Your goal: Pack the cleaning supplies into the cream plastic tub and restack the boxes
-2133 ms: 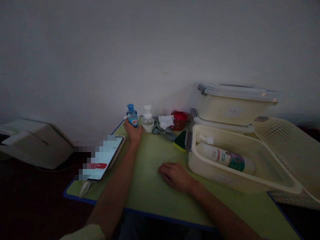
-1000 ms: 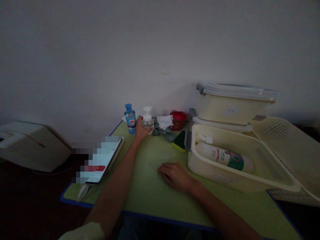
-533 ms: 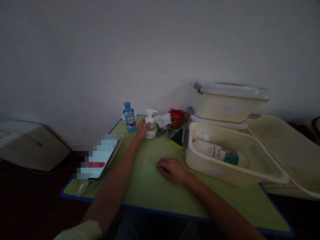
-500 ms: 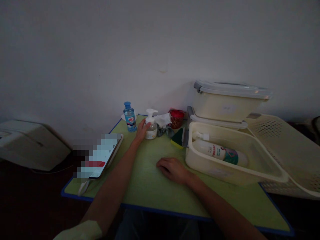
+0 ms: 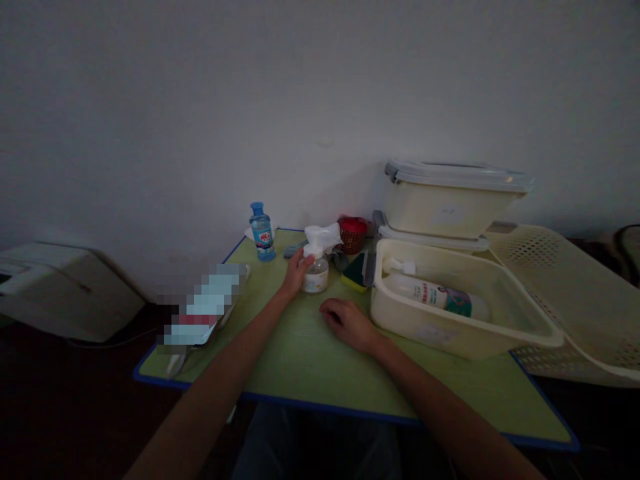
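My left hand (image 5: 297,272) is closed around the left side of a clear pump bottle (image 5: 315,277) with a white pump head and a printed label. The bottle is upright over the green tabletop; I cannot tell if it touches it. My right hand (image 5: 347,323) rests on the table in front of the cream bin, its fingers loosely curled and nothing visible in them. Behind the pump bottle lie a white cloth (image 5: 330,237) and some grey fabric (image 5: 341,260). A green and yellow sponge (image 5: 355,273) sits to the bottle's right.
A blue bottle (image 5: 263,237) stands back left, and a phone or tablet (image 5: 213,303), partly pixelated, lies on the left. At right are a cream bin (image 5: 450,337) holding a white bottle (image 5: 425,293), lidded boxes (image 5: 445,210), and a perforated basket (image 5: 575,300). A red woven basket (image 5: 353,237) is behind.
My left hand has brought the pump bottle rightward and a little nearer to me, uncovering grey fabric behind it. My right hand stays about where it was; the view has shifted slightly.
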`<state>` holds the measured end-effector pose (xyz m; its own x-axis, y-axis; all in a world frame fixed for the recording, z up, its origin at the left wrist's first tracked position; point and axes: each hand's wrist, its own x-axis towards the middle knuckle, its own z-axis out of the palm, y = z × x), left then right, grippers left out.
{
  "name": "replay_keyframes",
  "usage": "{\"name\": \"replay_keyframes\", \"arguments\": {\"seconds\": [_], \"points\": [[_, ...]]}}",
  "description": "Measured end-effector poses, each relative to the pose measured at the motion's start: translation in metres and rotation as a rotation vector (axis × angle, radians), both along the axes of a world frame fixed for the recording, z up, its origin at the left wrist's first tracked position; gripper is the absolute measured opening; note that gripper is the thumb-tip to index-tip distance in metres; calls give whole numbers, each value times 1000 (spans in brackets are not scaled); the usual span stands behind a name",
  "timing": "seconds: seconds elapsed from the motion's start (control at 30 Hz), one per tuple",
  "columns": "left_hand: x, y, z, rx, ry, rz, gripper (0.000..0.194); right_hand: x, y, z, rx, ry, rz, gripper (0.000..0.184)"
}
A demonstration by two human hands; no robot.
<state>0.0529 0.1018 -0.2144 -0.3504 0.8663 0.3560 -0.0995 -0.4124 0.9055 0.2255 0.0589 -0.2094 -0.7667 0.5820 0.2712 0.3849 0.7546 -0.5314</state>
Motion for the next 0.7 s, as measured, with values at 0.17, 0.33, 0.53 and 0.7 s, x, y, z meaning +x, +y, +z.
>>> {"name": "replay_keyframes", "arguments": {"seconds": [0.17, 0.33, 0.53, 0.7], "points": [[18, -16, 2, -10, -46, -27, 45, -1, 4, -2, -21, 106, -177, 8], [26, -21, 3, -45, -131, -57, 43, -1, 8, -4, -106, 213, -289, 21], [33, -22, 7, -184, -407, -107, 46, 1, 5, -3, -171, 225, -383, 25], [39, -25, 12, -493, -662, -267, 41, 2, 2, 0, -289, 248, -293, 52]]}}
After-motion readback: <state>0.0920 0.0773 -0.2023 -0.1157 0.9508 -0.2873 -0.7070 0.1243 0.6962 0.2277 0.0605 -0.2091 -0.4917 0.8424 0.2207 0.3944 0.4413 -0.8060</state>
